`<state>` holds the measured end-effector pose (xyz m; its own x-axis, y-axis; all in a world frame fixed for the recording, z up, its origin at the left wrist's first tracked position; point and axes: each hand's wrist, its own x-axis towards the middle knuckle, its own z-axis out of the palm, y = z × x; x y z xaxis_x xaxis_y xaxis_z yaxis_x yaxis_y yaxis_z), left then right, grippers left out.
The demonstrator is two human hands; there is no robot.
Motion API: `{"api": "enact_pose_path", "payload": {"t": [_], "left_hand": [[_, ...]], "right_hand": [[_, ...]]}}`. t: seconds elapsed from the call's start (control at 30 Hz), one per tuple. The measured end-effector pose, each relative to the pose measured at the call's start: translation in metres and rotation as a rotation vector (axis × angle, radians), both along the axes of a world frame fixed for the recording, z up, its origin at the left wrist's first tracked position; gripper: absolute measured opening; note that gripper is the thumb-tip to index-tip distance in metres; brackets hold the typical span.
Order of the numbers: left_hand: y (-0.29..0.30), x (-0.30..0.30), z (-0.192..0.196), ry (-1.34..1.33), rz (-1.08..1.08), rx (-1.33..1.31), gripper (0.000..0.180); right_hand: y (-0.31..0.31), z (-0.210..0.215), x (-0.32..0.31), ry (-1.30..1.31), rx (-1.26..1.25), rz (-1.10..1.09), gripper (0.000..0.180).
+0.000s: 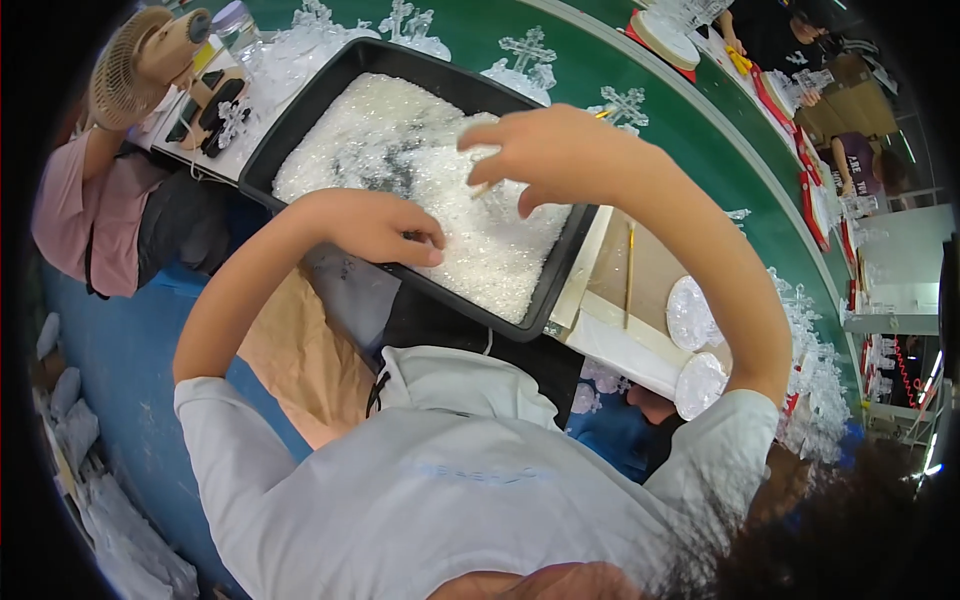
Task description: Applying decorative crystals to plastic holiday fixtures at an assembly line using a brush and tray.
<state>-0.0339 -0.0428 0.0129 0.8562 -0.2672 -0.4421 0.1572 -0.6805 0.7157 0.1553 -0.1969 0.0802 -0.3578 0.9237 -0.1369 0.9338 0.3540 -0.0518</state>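
Note:
A black rectangular tray (262,160) holds a bed of white, sparkling granules (505,270), thinner and darker in the middle. My left hand (385,228) reaches over the tray's near rim. Its fingers are bent toward the thumb, low against the granules; whatever they may hold is hidden. Above the right part of the bed is my right hand (545,155), its fingers apart and pointing left. A small pale, slender piece shows just under those fingers, too unclear to name, and I see no grip on it.
Clear snowflake and cross ornaments (527,52) stand on the green table (590,65) behind the tray. To the right lie a thin yellow-handled brush (630,275) and clear round bases (692,312). A beige fan (135,65) and a lidded jar (238,30) are at far left. People work nearby.

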Motion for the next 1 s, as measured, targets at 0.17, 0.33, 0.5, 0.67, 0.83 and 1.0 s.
{"api": "enact_pose_path", "payload": {"t": [0.17, 0.33, 0.5, 0.67, 0.83, 1.0], "left_hand": [[-0.016, -0.002, -0.018, -0.297, 0.134, -0.280, 0.036], [0.005, -0.001, 0.008, -0.365, 0.227, -0.078, 0.037], [0.027, 0.017, 0.000, -0.249, 0.631, -0.215, 0.040], [0.039, 0.038, 0.005, -0.195, 0.659, -0.321, 0.045], [0.037, 0.046, 0.011, -0.221, 0.517, -0.458, 0.048], [0.037, 0.035, 0.013, -0.417, 0.522, -0.504, 0.057]], "right_hand": [[0.008, -0.008, -0.009, -0.173, -0.041, -0.005, 0.023], [0.006, -0.017, 0.011, -0.186, 0.089, -0.105, 0.021], [-0.007, -0.021, 0.012, -0.284, 0.196, -0.083, 0.015], [-0.031, -0.030, -0.007, -0.235, 0.545, -0.152, 0.014], [-0.052, -0.055, -0.040, -0.446, 0.453, -0.547, 0.025], [-0.056, -0.069, -0.057, -0.277, 0.781, -0.657, 0.029]]}}
